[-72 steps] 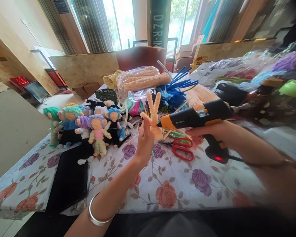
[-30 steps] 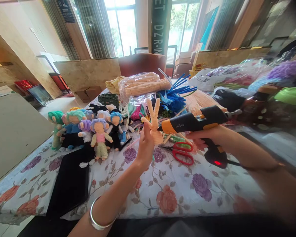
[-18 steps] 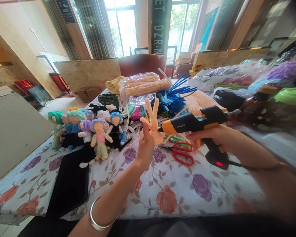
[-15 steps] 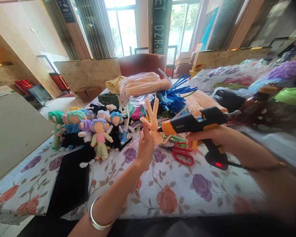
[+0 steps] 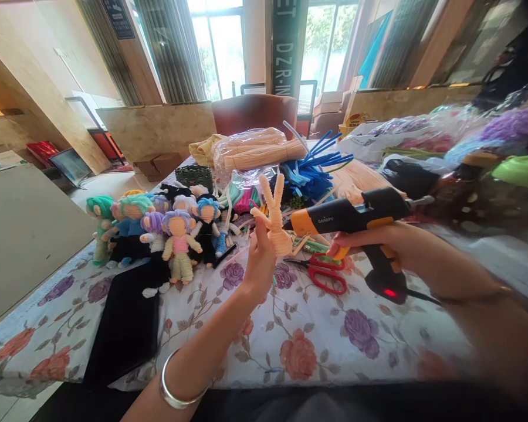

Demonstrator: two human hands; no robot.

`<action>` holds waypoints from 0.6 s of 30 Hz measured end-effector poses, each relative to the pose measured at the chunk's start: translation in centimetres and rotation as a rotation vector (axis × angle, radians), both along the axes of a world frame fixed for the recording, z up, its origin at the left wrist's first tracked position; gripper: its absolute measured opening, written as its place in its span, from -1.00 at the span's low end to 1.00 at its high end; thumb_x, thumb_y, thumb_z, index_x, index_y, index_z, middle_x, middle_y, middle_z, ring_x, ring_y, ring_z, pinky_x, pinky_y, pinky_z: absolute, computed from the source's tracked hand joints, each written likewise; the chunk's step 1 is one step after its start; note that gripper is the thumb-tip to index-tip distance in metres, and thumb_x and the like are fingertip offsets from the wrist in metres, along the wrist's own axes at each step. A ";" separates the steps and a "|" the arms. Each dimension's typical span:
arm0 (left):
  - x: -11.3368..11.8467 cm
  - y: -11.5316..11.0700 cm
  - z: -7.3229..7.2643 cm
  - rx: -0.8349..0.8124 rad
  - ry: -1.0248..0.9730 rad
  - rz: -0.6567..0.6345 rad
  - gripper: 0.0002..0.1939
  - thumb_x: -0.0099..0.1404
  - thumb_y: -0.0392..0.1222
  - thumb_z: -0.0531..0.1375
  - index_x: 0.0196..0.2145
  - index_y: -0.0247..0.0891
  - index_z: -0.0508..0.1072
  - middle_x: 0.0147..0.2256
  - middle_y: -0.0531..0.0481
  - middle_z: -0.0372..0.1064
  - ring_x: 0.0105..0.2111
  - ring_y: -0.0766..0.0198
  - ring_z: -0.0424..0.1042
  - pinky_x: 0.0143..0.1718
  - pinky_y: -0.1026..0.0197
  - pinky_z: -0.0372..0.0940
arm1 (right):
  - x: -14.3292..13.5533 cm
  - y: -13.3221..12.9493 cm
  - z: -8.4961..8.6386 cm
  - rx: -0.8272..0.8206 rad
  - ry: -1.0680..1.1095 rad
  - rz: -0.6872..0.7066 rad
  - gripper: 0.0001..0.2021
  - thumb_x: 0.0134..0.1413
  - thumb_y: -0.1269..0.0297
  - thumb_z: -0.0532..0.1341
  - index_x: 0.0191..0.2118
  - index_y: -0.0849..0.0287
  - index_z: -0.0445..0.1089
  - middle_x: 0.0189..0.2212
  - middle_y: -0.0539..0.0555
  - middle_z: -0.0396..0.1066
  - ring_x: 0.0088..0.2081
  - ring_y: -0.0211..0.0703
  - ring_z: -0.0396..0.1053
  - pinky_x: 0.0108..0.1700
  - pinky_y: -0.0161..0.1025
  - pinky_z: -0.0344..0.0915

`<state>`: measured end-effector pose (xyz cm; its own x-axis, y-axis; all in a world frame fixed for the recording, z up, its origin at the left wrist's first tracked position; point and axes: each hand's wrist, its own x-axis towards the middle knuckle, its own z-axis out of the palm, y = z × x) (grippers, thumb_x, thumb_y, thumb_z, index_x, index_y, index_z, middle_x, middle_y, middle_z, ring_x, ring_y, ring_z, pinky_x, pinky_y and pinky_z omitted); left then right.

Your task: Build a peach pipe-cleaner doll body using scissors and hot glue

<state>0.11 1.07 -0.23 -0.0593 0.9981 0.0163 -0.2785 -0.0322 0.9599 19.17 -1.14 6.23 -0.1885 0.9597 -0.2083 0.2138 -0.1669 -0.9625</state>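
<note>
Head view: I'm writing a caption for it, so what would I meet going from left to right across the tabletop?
Green-haired doll, doll in the pink top, left hand holding the peach figure, glue gun held in the right hand, lime-green bundle.

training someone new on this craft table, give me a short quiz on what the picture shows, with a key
1. Multiple choice: what colour is the light glowing on the glue gun?
a) green
b) blue
c) red

2. True or false: the red-handled scissors lie on the flowered tablecloth, held by neither of the person's hands.

3. Fill in: the right hand holds the glue gun, while the left hand holds a fuzzy figure coloured ______.

Key: 1 c; 2 true; 3 peach
</note>
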 end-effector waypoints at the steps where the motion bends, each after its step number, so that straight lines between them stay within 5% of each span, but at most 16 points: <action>1: 0.0 0.0 0.0 0.002 0.001 -0.002 -0.37 0.22 0.35 -0.12 -0.18 -0.24 0.39 -0.36 -0.02 0.34 -0.32 0.24 0.34 -0.27 0.23 0.27 | 0.1 0.1 -0.2 -0.013 0.008 0.003 -0.81 -0.40 0.18 0.42 -0.50 0.06 0.52 -0.51 -0.04 0.47 -0.49 -0.19 0.35 -0.61 -0.34 0.22; 5: 0.0 0.0 -0.1 0.003 0.004 0.009 -0.38 0.24 0.34 -0.13 -0.18 -0.23 0.40 -0.33 -0.03 0.36 -0.28 0.22 0.36 -0.24 0.22 0.27 | 0.3 0.5 -0.7 -0.009 0.002 0.029 -0.78 -0.40 0.15 0.42 -0.53 0.12 0.50 -0.55 -0.05 0.46 -0.53 -0.23 0.32 -0.53 -0.32 0.25; 11: 0.0 0.0 0.1 0.021 -0.014 -0.005 -0.40 0.27 0.29 -0.12 -0.07 -0.19 0.39 -0.17 -0.07 0.41 -0.14 0.15 0.37 -0.10 0.16 0.26 | 0.0 0.2 -0.5 0.005 0.004 0.012 -0.74 -0.42 0.14 0.44 -0.51 0.12 0.47 -0.50 -0.07 0.49 -0.33 -0.17 0.42 -0.23 -0.28 0.34; 18: 0.0 -0.1 0.0 0.022 0.018 0.032 -0.41 0.25 0.31 -0.10 -0.22 -0.23 0.43 -0.31 -0.07 0.40 -0.25 0.17 0.36 -0.22 0.18 0.28 | 0.6 0.6 -1.3 -0.005 -0.015 0.057 -0.75 -0.29 0.12 0.39 -0.59 0.16 0.39 -0.65 -0.09 0.32 -0.62 -0.32 0.23 -0.57 -0.35 0.19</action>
<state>0.13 0.99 -0.19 -0.0907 0.9951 0.0399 -0.2599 -0.0624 0.9636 19.76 -0.50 4.89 -0.2397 0.9464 -0.2163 0.2373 -0.1590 -0.9584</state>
